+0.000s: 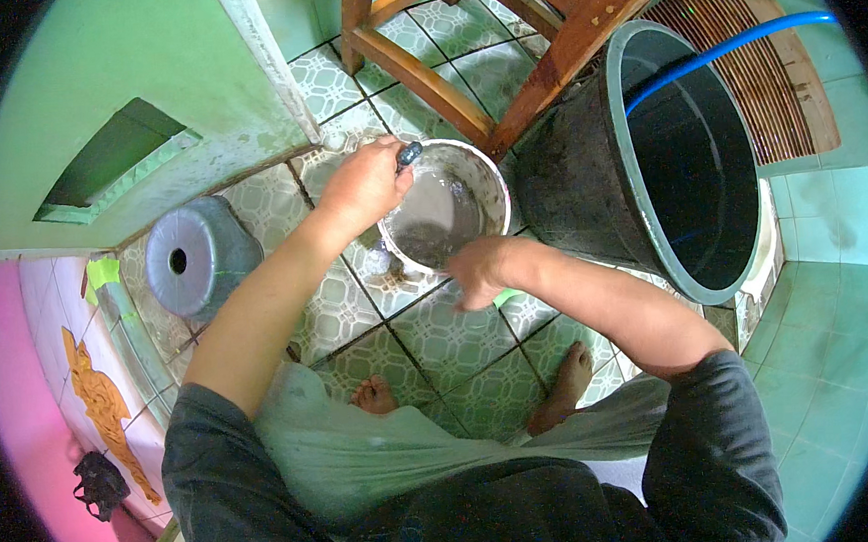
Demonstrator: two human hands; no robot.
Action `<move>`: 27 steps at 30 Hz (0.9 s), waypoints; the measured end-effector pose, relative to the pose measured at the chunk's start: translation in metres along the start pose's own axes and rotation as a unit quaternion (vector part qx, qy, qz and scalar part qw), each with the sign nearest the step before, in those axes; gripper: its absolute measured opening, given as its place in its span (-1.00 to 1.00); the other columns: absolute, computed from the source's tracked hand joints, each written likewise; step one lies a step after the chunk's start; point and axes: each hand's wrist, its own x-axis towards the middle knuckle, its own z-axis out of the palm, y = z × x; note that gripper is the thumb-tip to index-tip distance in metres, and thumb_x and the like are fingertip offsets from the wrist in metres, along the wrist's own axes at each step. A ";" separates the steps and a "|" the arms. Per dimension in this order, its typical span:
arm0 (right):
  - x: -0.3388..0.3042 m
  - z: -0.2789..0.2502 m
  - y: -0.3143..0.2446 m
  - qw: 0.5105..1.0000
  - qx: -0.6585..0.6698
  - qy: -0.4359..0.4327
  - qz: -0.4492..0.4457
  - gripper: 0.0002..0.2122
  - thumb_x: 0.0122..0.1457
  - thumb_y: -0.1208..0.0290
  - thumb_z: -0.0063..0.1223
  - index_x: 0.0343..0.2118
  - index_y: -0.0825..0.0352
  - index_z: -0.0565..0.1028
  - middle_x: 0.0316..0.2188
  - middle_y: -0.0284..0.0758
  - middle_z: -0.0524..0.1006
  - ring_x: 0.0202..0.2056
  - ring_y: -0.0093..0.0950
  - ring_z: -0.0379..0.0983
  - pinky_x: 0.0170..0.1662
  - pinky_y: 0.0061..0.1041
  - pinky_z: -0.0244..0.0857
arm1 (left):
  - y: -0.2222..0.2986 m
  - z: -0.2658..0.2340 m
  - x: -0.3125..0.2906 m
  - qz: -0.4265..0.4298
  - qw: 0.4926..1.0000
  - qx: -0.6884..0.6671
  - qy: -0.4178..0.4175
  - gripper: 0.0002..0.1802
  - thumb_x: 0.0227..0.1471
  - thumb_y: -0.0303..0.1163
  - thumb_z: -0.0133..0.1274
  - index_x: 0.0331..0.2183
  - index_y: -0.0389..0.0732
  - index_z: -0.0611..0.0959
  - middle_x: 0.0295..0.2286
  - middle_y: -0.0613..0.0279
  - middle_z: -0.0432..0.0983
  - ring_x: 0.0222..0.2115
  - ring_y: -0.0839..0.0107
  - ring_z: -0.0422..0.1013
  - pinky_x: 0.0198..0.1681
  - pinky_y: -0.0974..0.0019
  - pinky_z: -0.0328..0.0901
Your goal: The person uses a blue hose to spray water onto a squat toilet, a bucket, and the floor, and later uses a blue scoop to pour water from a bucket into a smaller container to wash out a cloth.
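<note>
A white bucket [505, 202] stands on the patterned tile floor, with grey, wet-looking mix [433, 211] inside and smears on its inner wall. My left hand [371, 180] is closed at the bucket's far left rim around a tool with a dark handle [409, 154]; the rest of that tool is hidden. My right hand [482, 271] is at the bucket's near rim, blurred by motion, so its fingers cannot be made out. A small bright green piece [504, 295] shows just beside it.
A large black tub [586, 162] with a blue hose [738, 46] in it stands close on the right. Behind the bucket is a wooden frame [432, 72] with legs. A grey plastic stool [224, 254] sits left, by the green wall. My bare feet [565, 382] are near the bucket.
</note>
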 end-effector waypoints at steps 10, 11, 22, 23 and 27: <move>-0.008 -0.013 0.010 0.978 -0.086 0.027 0.190 -0.25 0.24 -0.23 -0.54 0.13 0.43 0.29 0.19 -0.06 0.22 0.23 -0.21 0.11 0.28 -0.33 -0.06 | -0.002 0.001 -0.008 0.037 0.999 -0.013 -0.003 -0.79 -0.03 -0.41 0.04 -0.31 -0.29 0.57 -0.35 -0.01 0.51 -0.36 -0.09 0.44 -0.25 0.05 0.36; -0.002 -0.011 0.030 0.942 -0.239 0.165 0.166 -0.28 0.24 -0.20 -0.49 0.12 0.44 0.31 0.19 -0.08 0.23 0.22 -0.21 0.14 0.28 -0.34 -0.07 | 0.002 0.003 -0.007 0.042 0.999 -0.013 0.006 -0.79 -0.04 -0.41 0.04 -0.30 -0.30 0.57 -0.34 0.00 0.51 -0.35 -0.08 0.44 -0.24 0.05 0.36; -0.007 -0.007 0.047 0.931 -0.240 0.205 0.183 -0.32 0.25 -0.13 -0.42 0.17 0.43 0.22 0.25 -0.11 0.12 0.24 -0.21 0.09 0.27 -0.29 -0.04 | 0.006 0.002 -0.006 0.020 1.000 -0.010 -0.012 -0.81 -0.11 -0.41 0.06 -0.38 -0.30 0.59 -0.37 -0.03 0.50 -0.29 -0.01 0.46 -0.17 0.05 0.36; -0.006 -0.005 0.059 0.868 -0.411 0.254 0.116 -0.35 0.27 -0.11 -0.45 0.16 0.41 0.25 0.26 -0.14 0.10 0.25 -0.20 0.08 0.28 -0.30 -0.07 | 0.009 0.004 -0.003 0.018 1.000 -0.011 -0.014 -0.81 -0.11 -0.41 0.06 -0.39 -0.30 0.59 -0.36 -0.03 0.50 -0.29 -0.01 0.46 -0.17 0.04 0.36; 0.000 -0.016 -0.013 0.984 0.050 0.019 0.173 -0.48 0.33 0.10 -0.47 0.19 0.39 0.21 0.17 -0.03 0.24 0.25 -0.22 0.08 0.30 -0.30 -0.12 | -0.005 -0.002 -0.018 -0.011 1.000 -0.017 0.007 -0.83 -0.10 -0.42 0.06 -0.41 -0.30 0.59 -0.33 -0.04 0.50 -0.28 -0.01 0.46 -0.16 0.05 0.36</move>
